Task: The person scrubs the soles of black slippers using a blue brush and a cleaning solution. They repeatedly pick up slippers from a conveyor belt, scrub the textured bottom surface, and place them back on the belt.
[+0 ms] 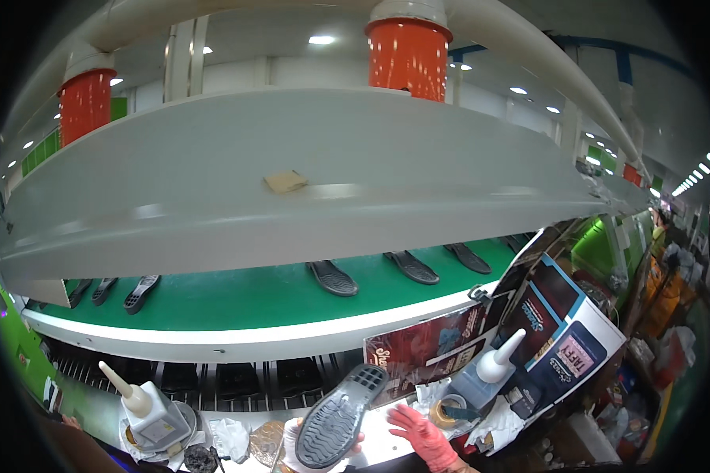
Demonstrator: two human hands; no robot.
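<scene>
Left hand point(291, 445): mostly hidden, gripping the sole point(338, 419) from behind
Sole: tilted above the tabletop point(382, 437)'s near edge
Right hand point(426, 438): spread open, apparently empty
Risk: loose grip could drop it; rightward sweep might topple the bottle point(493, 368)

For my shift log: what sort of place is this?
Probably a shoe factory: black soles lie on a green conveyor belt, the left hand holds a grey sole, and a nozzle bottle sits nearby.
</scene>
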